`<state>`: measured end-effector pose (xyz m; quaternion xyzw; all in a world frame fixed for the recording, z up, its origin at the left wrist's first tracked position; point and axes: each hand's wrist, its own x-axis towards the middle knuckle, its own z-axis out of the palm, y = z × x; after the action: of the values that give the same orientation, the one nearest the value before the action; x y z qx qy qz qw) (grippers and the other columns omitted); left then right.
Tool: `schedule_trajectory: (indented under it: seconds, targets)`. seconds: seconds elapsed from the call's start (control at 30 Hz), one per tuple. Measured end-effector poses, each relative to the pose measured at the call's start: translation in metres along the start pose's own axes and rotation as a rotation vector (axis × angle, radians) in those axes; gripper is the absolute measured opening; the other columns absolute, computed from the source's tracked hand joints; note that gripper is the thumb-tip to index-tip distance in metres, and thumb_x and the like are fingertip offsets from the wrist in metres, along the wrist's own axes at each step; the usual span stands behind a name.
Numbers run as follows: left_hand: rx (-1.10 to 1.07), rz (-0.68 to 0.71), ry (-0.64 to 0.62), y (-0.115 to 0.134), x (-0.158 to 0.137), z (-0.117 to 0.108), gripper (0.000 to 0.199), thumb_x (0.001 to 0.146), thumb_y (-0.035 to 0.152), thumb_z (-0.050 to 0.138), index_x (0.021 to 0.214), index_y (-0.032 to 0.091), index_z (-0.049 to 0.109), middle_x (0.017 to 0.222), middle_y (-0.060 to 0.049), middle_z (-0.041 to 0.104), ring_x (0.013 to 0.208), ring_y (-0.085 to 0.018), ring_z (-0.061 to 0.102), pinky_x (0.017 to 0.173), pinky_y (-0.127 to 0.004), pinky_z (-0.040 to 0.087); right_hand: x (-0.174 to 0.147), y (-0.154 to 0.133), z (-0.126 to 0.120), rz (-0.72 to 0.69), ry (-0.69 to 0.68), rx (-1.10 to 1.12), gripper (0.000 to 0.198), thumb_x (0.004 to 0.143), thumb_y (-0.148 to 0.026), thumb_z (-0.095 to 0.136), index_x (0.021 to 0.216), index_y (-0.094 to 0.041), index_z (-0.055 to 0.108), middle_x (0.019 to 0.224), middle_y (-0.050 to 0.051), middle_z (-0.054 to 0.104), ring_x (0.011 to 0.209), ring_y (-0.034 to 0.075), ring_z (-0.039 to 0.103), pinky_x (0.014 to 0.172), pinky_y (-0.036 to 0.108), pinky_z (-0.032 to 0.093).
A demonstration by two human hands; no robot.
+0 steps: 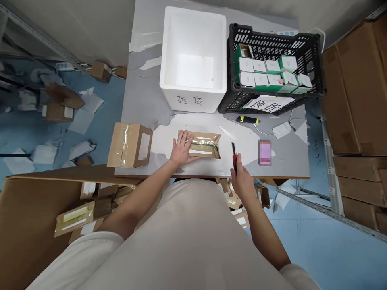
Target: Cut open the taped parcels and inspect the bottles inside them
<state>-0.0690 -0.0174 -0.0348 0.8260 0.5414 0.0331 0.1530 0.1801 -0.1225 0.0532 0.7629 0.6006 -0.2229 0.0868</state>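
A narrow brown cardboard box (208,139) wrapped in shiny tape lies flat on the table, a dark slit-like line running along its top. My left hand (180,151) rests on its left end with the fingers spread. To the right of the box, near the table's front edge, my right hand (242,177) is closed around a red and black utility knife (234,156). The knife's dark blade points away from me, apart from the box.
Behind stand a white foam box (193,98) and a black crate (272,40) of small green-white boxes. A taped carton (123,145) sits left. A black-yellow tool (248,120) and a blurred pink item (265,153) lie right. A large carton (27,225) of packages stands at lower left.
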Motion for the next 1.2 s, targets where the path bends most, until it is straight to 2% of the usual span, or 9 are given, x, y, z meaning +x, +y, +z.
schedule_trajectory:
  seconds: [0.07,0.17,0.33,0.5,0.57,0.67,0.9,1.03,1.2]
  targets:
    - [0.033,0.015,0.021,0.002,-0.005,-0.002,0.097,0.074,0.07,0.053,0.147,0.013,0.024,0.155,-0.023,0.013,0.143,-0.04,0.007,0.107,-0.065,0.011,0.023,0.012,0.024,0.089,0.062,0.01,0.065,0.095,-0.023,0.027,0.15,-0.011,-0.005,0.105,0.017,0.06,0.083,0.026,0.062,0.069,0.034,0.045]
    - [0.063,0.097,0.073,0.006,-0.017,0.001,0.08,0.081,0.06,0.052,0.144,0.015,0.032,0.153,-0.022,0.022,0.142,-0.04,0.014,0.106,-0.069,0.005,0.065,0.025,0.073,0.147,0.063,-0.043,0.064,0.088,-0.009,0.03,0.15,-0.013,0.016,0.109,0.019,0.055,0.093,0.027,0.061,0.074,0.036,0.047]
    - [0.012,0.243,0.162,0.005,-0.035,0.022,0.04,0.093,0.023,0.042,0.131,0.017,0.05,0.133,-0.017,0.054,0.128,-0.028,0.044,0.108,-0.053,0.03,0.092,0.041,0.115,0.041,0.171,-0.034,0.054,0.087,-0.011,0.032,0.141,-0.011,0.038,0.111,0.025,0.055,0.1,0.033,0.056,0.072,0.046,0.049]
    - [-0.06,0.28,0.261,-0.005,-0.033,0.043,0.039,0.092,0.01,0.036,0.126,0.017,0.054,0.121,-0.013,0.063,0.119,-0.023,0.053,0.1,-0.046,0.044,0.106,0.012,0.066,-0.227,0.329,-0.002,0.057,0.093,-0.033,0.037,0.145,-0.012,0.026,0.14,0.023,0.038,0.13,0.034,0.035,0.099,0.052,0.037]
    - [-0.071,0.288,0.279,-0.008,-0.031,0.047,0.037,0.092,0.011,0.037,0.124,0.015,0.055,0.12,-0.013,0.064,0.117,-0.023,0.054,0.098,-0.045,0.046,0.12,-0.019,0.042,-0.602,0.333,-0.03,0.059,0.092,-0.036,0.043,0.145,-0.016,0.028,0.144,0.021,0.036,0.134,0.034,0.031,0.104,0.052,0.032]
    - [-0.071,0.305,0.265,-0.009,-0.03,0.05,0.035,0.092,0.012,0.038,0.122,0.014,0.057,0.116,-0.013,0.065,0.111,-0.023,0.058,0.094,-0.043,0.049,0.14,-0.063,0.024,-0.864,0.219,-0.21,0.059,0.091,-0.029,0.046,0.146,-0.02,0.027,0.15,0.019,0.029,0.136,0.034,0.029,0.107,0.054,0.025]
    - [-0.056,0.264,0.225,-0.006,-0.031,0.049,0.037,0.092,0.01,0.038,0.124,0.015,0.055,0.115,-0.014,0.064,0.106,-0.023,0.059,0.086,-0.041,0.05,0.158,-0.086,0.0,-0.927,0.045,-0.424,0.05,0.092,-0.01,0.027,0.141,-0.012,0.036,0.144,0.019,0.041,0.127,0.031,0.044,0.1,0.044,0.037]
    - [-0.024,0.25,0.225,-0.01,-0.031,0.048,0.033,0.092,0.013,0.04,0.121,0.015,0.057,0.112,-0.013,0.066,0.101,-0.022,0.06,0.084,-0.038,0.05,0.173,-0.089,-0.027,-0.892,-0.102,-0.402,0.046,0.091,-0.012,0.031,0.135,-0.017,0.042,0.127,0.016,0.058,0.102,0.027,0.061,0.082,0.035,0.045]
    - [-0.018,0.227,0.161,-0.01,-0.032,0.045,0.033,0.093,0.015,0.04,0.121,0.017,0.057,0.117,-0.011,0.064,0.106,-0.022,0.058,0.089,-0.039,0.048,0.199,-0.095,-0.049,-0.881,-0.197,-0.289,0.036,0.095,-0.024,0.033,0.124,-0.015,0.052,0.104,0.015,0.067,0.087,0.023,0.063,0.076,0.03,0.042]
